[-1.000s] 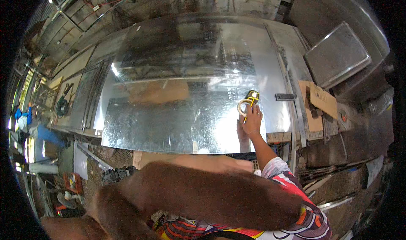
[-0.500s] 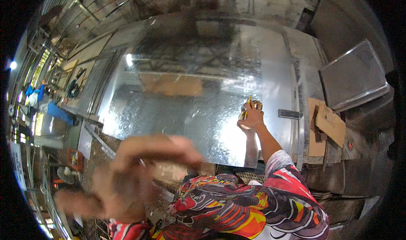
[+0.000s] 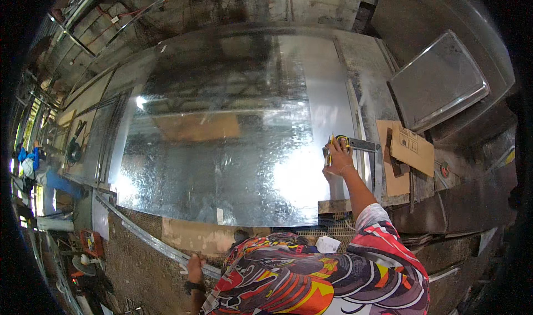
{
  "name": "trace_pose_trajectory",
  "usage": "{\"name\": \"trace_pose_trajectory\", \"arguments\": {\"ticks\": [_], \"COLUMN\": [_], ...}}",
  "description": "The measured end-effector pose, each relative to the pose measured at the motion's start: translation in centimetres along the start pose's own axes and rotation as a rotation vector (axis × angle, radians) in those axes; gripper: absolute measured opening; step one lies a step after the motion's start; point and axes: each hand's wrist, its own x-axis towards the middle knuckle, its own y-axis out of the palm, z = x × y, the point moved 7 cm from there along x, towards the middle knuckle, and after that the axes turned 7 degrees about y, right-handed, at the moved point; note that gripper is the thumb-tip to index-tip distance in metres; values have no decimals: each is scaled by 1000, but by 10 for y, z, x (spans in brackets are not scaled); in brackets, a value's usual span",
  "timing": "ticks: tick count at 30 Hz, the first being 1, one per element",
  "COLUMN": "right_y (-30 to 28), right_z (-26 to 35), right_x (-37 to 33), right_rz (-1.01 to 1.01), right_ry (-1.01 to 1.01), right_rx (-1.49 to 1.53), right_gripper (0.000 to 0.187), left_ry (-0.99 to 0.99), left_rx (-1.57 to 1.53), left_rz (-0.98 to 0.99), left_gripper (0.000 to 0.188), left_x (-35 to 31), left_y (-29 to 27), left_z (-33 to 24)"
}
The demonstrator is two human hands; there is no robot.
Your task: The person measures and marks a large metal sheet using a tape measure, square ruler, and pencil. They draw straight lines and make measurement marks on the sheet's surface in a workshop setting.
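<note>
While pressed flat near the right edge of a big galvanized steel sheet (image 3: pixel 222 148), right hand (image 3: pixel 337 160) rests on a yellow tape measure (image 3: pixel 340 143), fingers curled loosely over its case, a short bit of yellow blade poking up past the fingertips. Sheet itself shiny and spangled, spread across a long metal workbench (image 3: pixel 363 93) and covering most of it, mirroring a brownish panel overhead. Just right of the hand, a dark flat metal bar (image 3: pixel 365 144) lying across the sheet's edge, touching or nearly touching the tape case. Further right, pieces of brown cardboard (image 3: pixel 412 148) on the bench, and beyond them a tilted rectangular metal tray (image 3: pixel 438 81). Left hand (image 3: pixel 194 268) low and well apart from the sheet, down beside a curved metal strip (image 3: pixel 144 234) below the bench front; too small and shadowed to tell whether gripping or merely touching. Colourful patterned shirt (image 3: pixel 311 276) filling the lower middle. Far left, another person in blue (image 3: pixel 33 159), blurred, beside a cluttered floor. To measure well, probably best: case held firmly down, blade kept flat and square to the sheet's edge, free hand brought up to steady the far end.
</note>
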Motion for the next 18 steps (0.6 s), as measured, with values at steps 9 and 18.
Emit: {"name": "trace_pose_trajectory", "arguments": {"ticks": [9,18], "right_y": [2,35], "right_z": [-47,-103], "right_x": [-85,-82], "right_rz": [-306,-172], "right_ry": [210,186], "right_rx": [169,80], "right_gripper": [94,81], "left_ry": [-295,-346], "left_rx": [123,-11], "left_rz": [199,192], "left_gripper": [41,32], "left_x": [-68,-46], "left_y": [15,14], "left_z": [133,154]}}
